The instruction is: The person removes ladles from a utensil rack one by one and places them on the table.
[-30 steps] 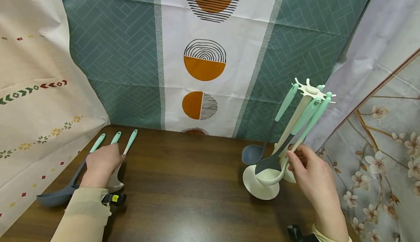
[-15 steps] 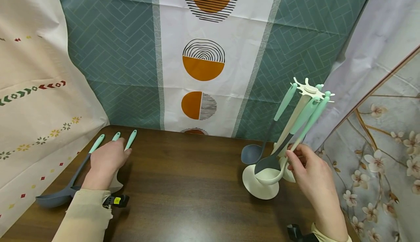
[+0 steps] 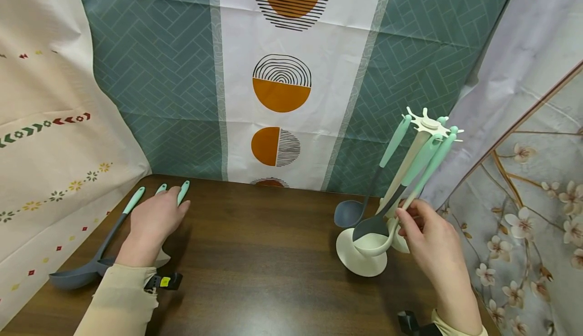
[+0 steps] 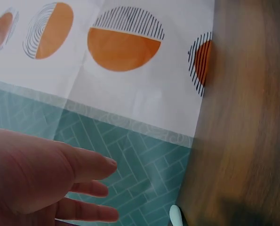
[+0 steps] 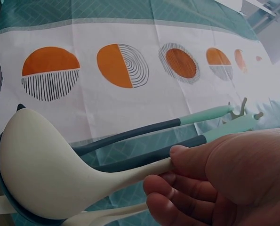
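My right hand pinches the stem of a white ladle between thumb and fingers. The ladle has a mint handle and hangs from a cream utensil rack standing at the right. A dark spatula-like utensil and a blue-grey ladle hang beside it. At the left, my left hand hovers over several mint-handled utensils, its fingers extended and holding nothing in the left wrist view. Among them are a dark grey ladle and a white-headed utensil, mostly hidden by the hand and sleeve.
The brown wooden table runs between the two groups of utensils. A patterned teal and white cloth hangs along its back edge. A cream cloth borders the left side and a floral cloth the right.
My left hand has shifted slightly right and away from me over the lying utensils, uncovering more of the dark ladle's stem. My right hand keeps its pinch on the white ladle, nearly still.
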Demonstrator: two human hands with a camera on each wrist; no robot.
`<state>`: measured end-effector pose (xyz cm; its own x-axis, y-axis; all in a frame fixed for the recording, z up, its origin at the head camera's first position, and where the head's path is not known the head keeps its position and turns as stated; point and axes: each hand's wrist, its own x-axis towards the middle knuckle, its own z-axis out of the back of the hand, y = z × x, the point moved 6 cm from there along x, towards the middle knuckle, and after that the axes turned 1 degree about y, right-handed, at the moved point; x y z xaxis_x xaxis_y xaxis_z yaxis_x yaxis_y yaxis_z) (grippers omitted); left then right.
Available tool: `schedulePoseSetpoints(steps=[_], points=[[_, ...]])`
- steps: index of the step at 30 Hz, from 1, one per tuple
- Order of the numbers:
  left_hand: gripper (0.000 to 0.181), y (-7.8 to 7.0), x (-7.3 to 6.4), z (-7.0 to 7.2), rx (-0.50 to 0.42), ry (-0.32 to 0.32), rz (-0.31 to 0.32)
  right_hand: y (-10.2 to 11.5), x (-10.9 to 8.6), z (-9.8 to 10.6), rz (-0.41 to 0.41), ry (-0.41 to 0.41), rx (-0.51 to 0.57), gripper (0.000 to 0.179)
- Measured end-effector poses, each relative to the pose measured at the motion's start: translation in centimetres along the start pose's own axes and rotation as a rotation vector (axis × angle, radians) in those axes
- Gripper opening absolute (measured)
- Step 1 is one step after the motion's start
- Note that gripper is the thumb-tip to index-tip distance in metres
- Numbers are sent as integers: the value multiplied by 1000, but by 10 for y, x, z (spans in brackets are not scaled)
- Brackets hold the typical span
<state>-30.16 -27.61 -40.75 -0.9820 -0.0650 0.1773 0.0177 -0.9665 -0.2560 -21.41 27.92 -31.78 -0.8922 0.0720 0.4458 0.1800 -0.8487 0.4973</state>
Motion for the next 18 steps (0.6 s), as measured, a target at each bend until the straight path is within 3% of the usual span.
schedulePoseSetpoints(steps=[7,18], points=[[59,-20,-4,9,5,-107,-64,0,0,1,8,-7,-2,22],[59,-67,-10,9,-74,-149,-190,-3,1,1,0,10,-5,25]])
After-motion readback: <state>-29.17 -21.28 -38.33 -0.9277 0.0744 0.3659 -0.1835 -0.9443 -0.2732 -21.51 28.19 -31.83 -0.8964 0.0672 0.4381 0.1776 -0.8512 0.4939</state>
